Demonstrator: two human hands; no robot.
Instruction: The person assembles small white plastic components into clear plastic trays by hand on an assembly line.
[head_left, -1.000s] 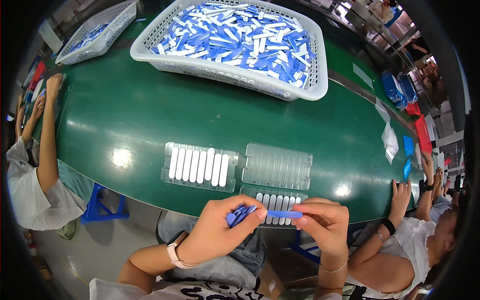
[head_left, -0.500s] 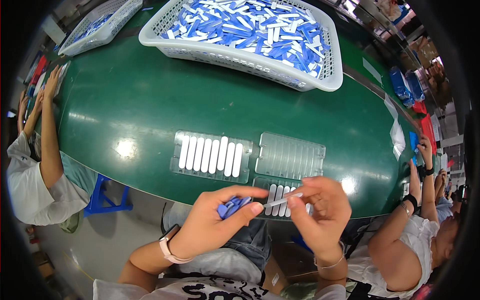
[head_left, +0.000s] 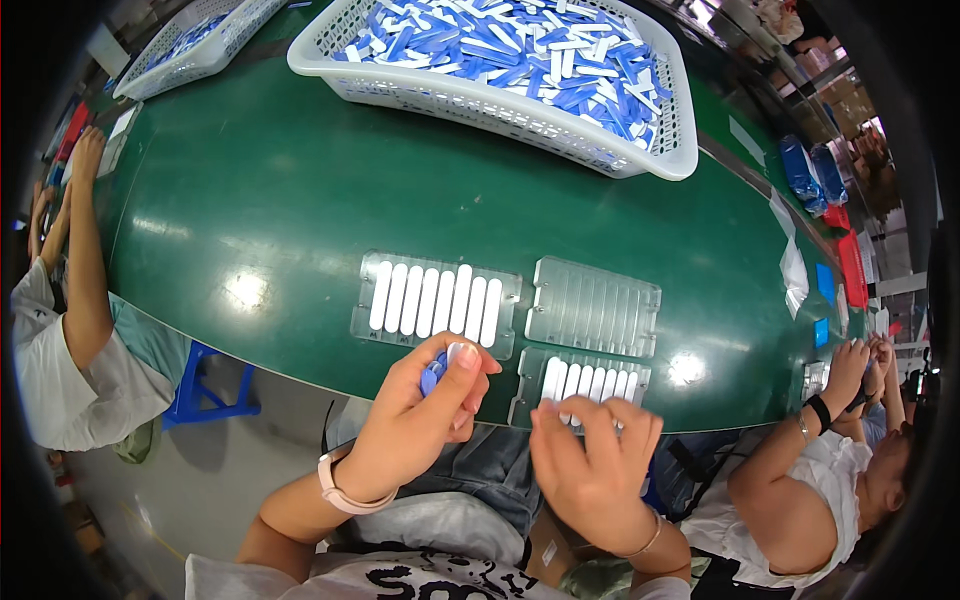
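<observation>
Person's left hand [head_left: 408, 425] grips a bunch of blue strips [head_left: 431, 376], left of the near clear tray [head_left: 524, 388]. Right hand [head_left: 597, 465], fingers bent, at that tray's white strips [head_left: 597, 382]; cannot tell whether it pinches one.

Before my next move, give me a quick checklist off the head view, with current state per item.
1. Strips secured in left grip: ok, blue strips held in a small bunch; count unclear.
2. Right grip clear of near tray: not ok, fingers are over its near side; what they hold, cannot tell.
3. Near tray fully loaded: cannot tell, white strips show, but fingers hide their lower ends.
4. Strips level in left tray: not ok, sixth strip from left sits farther up than its neighbours.
5. Upper-right tray loaded: not ok, its grooves show no strips.
6. Supply in large basket: ok, heaped blue and white.
</observation>
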